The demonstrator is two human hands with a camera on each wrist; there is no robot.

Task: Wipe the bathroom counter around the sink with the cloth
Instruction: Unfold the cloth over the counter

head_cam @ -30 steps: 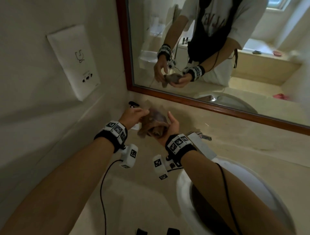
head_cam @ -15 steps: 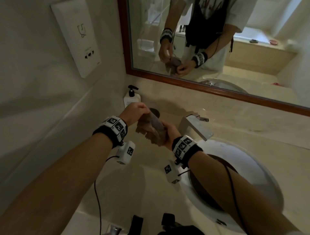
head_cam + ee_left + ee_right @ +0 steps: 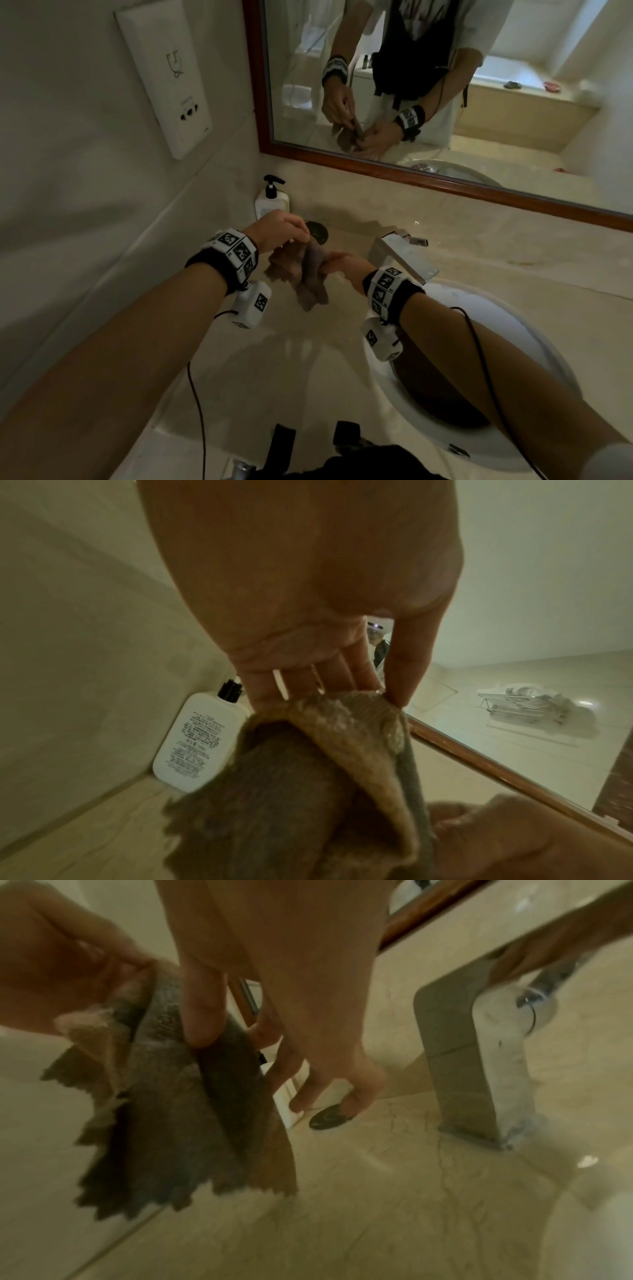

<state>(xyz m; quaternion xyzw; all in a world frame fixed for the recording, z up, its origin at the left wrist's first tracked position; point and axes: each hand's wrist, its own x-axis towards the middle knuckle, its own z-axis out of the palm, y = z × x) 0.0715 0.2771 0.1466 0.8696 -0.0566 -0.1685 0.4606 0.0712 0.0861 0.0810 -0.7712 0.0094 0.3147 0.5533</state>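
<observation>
Both hands now lower than a second ago, left hand (image 3: 279, 229) and right hand (image 3: 342, 265) each pinching the brown-grey, zigzag-edged cloth (image 3: 303, 274), which hangs just above the beige marble counter (image 3: 291, 359) left of the white sink (image 3: 534, 329); wiping likely imminent

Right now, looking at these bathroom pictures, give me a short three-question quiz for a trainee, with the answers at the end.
1. True or false: the cloth lies flat on the counter.
2. Which hands hold the cloth? A) left hand only B) right hand only C) both
3. Fill in: the white pump bottle stands in the corner to the ___ of the faucet, seen from the head camera.

Key: 1 false, it hangs above the counter; 2 C; 3 left.
</observation>
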